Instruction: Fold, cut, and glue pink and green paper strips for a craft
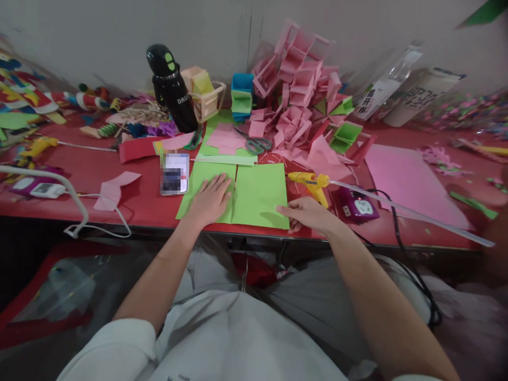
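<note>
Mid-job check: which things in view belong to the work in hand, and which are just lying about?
In the work:
green paper, with the left hand flat on it and the right hand at its right edge
probably the yellow glue gun and scissors, nearby

Apparently just lying about:
phone
black bottle
clear bottle

the green paper (260, 196) looks matt (and smooth), the black flask (174, 98) glossy.
</note>
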`<state>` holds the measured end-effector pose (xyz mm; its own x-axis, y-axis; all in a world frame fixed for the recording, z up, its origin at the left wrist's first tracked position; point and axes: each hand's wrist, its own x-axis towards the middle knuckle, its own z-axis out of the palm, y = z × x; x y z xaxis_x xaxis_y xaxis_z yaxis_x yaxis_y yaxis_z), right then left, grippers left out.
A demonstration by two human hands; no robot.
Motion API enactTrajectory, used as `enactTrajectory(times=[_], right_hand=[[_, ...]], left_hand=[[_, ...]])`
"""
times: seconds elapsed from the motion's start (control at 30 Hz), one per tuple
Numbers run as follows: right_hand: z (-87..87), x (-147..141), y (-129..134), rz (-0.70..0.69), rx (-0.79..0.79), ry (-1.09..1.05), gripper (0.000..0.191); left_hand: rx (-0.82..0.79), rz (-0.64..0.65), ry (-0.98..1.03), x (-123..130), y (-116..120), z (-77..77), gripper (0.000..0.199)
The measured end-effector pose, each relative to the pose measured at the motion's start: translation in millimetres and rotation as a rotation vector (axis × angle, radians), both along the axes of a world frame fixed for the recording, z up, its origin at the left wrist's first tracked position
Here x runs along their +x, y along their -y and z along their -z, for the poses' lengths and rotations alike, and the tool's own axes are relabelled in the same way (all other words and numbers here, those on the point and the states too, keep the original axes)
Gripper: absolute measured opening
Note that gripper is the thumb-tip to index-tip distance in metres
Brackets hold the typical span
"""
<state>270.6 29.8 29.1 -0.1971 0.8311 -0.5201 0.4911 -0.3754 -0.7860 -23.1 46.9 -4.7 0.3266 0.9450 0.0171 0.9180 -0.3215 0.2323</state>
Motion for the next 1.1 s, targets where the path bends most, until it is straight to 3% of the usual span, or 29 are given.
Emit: enactTrajectory(times=[0.43, 1.1], right_hand=[[-3.7, -0.5, 0.2, -0.098, -0.061, 0.046, 0.041], [-4.2, 7.7, -1.0, -0.057, -0.089, 0.02, 0.036]], left_hand=[[0.009, 0.019, -0.005, -2.8, -1.0, 2.9, 0.058], [0.011, 0.022, 0.079, -2.6, -0.4, 1.6, 0.056]])
